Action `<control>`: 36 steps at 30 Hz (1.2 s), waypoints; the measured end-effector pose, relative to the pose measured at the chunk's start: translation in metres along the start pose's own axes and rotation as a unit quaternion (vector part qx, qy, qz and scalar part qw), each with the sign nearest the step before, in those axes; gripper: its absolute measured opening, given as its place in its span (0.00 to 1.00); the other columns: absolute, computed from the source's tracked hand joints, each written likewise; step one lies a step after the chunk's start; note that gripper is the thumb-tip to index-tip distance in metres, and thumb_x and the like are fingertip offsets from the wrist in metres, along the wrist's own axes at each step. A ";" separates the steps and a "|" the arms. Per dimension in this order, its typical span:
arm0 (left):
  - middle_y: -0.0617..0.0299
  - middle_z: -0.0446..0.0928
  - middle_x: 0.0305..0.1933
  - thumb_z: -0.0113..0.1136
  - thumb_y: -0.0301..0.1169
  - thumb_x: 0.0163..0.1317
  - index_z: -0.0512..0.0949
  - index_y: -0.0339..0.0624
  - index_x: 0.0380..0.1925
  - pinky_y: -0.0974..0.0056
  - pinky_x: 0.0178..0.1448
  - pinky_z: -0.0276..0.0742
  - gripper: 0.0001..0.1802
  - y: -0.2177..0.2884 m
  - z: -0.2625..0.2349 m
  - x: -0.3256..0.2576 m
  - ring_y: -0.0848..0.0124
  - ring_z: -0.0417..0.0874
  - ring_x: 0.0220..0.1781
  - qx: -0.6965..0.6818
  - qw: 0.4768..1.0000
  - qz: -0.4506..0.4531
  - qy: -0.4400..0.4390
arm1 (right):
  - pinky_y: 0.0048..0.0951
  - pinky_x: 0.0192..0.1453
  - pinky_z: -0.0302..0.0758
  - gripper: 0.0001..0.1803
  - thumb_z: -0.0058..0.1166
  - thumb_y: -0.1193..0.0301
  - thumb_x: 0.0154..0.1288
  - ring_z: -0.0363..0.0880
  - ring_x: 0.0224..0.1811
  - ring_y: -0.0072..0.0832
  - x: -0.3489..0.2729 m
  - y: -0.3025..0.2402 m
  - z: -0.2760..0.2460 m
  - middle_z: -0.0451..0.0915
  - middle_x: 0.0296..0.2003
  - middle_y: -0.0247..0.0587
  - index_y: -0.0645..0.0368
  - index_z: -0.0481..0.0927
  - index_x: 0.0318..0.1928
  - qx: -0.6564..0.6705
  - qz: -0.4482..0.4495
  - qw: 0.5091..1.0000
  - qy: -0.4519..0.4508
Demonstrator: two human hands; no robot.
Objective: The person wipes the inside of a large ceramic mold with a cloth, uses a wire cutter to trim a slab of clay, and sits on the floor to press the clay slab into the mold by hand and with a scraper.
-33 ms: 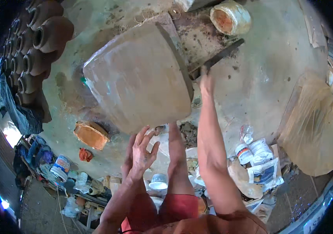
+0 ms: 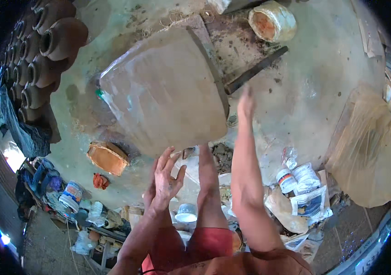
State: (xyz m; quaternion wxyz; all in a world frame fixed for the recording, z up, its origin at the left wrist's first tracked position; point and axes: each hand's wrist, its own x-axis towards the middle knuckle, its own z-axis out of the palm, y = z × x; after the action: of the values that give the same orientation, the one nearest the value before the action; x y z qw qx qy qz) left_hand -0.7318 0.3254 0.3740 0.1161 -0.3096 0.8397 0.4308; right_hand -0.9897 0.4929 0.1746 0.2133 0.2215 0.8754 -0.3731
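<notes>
Clay block (image 2: pixel 163 89) between raised hands (image 2: pixel 165 181)

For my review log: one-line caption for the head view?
Left hand open near large clay-coated block; right hand reaches beside it.

You are looking down on a stained, greenish concrete floor (image 2: pixel 314 91), damp-looking and strewn with grit. Up and to the left of where you are working, rows of dark clay pots (image 2: pixel 44 59) lie stacked on their sides. Below them, bright daylight (image 2: pixel 10 156) spills in at the left edge. Far to the right a tan sack (image 2: pixel 369 151) slumps on the floor, with crumpled papers and small containers (image 2: pixel 301 183) between. A dark bar (image 2: pixel 255 71) lies above, near a clay-smeared bucket (image 2: pixel 271 20).
</notes>
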 end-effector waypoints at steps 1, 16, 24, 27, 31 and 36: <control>0.44 0.77 0.67 0.70 0.21 0.55 0.82 0.33 0.53 0.50 0.67 0.79 0.22 -0.004 -0.004 0.001 0.44 0.82 0.64 -0.004 1.000 0.002 0.010 | 0.47 0.71 0.70 0.35 0.41 0.49 0.82 0.77 0.66 0.52 -0.027 0.015 -0.015 0.80 0.63 0.61 0.72 0.78 0.63 0.045 0.008 0.998 0.047; 0.41 0.61 0.78 0.71 0.24 0.53 0.71 0.43 0.69 0.38 0.79 0.63 0.40 -0.045 -0.047 0.018 0.35 0.58 0.81 0.021 0.999 0.035 0.005 | 0.37 0.51 0.76 0.17 0.59 0.66 0.73 0.80 0.43 0.35 -0.266 -0.040 0.065 0.81 0.41 0.48 0.69 0.75 0.49 0.174 0.201 0.950 0.162; 0.45 0.52 0.84 0.71 0.32 0.57 0.58 0.47 0.79 0.34 0.84 0.46 0.50 -0.047 -0.005 0.033 0.39 0.48 0.85 0.077 0.987 0.097 -0.104 | 0.29 0.39 0.74 0.20 0.71 0.73 0.63 0.70 0.33 0.22 -0.270 -0.048 0.046 0.70 0.31 0.33 0.57 0.66 0.37 0.258 0.190 0.920 0.226; 0.51 0.60 0.82 0.65 0.24 0.55 0.64 0.45 0.77 0.34 0.83 0.51 0.45 -0.057 -0.003 0.047 0.47 0.56 0.84 0.108 0.977 0.163 -0.090 | 0.28 0.37 0.76 0.25 0.74 0.75 0.59 0.71 0.33 0.22 -0.278 -0.068 0.049 0.72 0.36 0.34 0.56 0.65 0.41 0.316 0.099 0.913 0.236; 0.49 0.72 0.74 0.59 0.15 0.53 0.72 0.44 0.71 0.41 0.79 0.66 0.41 -0.051 -0.024 0.054 0.48 0.70 0.77 0.035 0.983 0.168 -0.068 | 0.26 0.35 0.75 0.22 0.72 0.67 0.63 0.71 0.33 0.22 -0.292 -0.086 0.041 0.71 0.34 0.32 0.55 0.66 0.41 0.287 0.120 0.928 0.206; 0.47 0.73 0.73 0.57 0.14 0.52 0.72 0.39 0.69 0.44 0.74 0.74 0.39 -0.010 -0.090 0.087 0.47 0.72 0.76 0.031 0.970 0.156 -0.185 | 0.29 0.33 0.75 0.27 0.60 0.44 0.70 0.70 0.33 0.21 -0.290 -0.083 0.034 0.68 0.36 0.30 0.54 0.68 0.45 0.509 0.124 0.829 0.194</control>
State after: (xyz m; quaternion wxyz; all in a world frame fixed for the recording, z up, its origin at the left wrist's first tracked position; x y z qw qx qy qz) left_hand -0.7871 0.2128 0.3808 0.2105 -0.0864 0.8543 0.4673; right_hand -0.7928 0.3498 0.3556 -0.0597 0.4736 0.5497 -0.6855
